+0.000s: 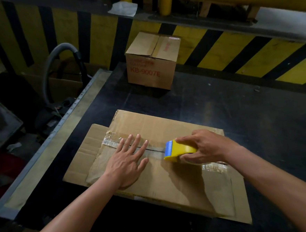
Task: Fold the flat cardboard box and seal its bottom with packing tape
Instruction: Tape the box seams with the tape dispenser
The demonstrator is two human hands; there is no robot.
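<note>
While the cardboard box (152,170) lies on the black table (238,109), directly under both hands, its seam is pinned by the left hand (128,157), fingers flat and spread, probably to keep the flaps together; the tape dispenser (178,150) is gripped by the right hand (205,146) and kept on the seam.

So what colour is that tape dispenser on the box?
The tape dispenser is yellow with a blue front edge, seen best in the head view.

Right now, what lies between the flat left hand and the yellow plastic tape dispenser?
Head view: only clear packing tape over the flap seam of the brown cardboard box, between left hand and yellow tape dispenser.
</note>
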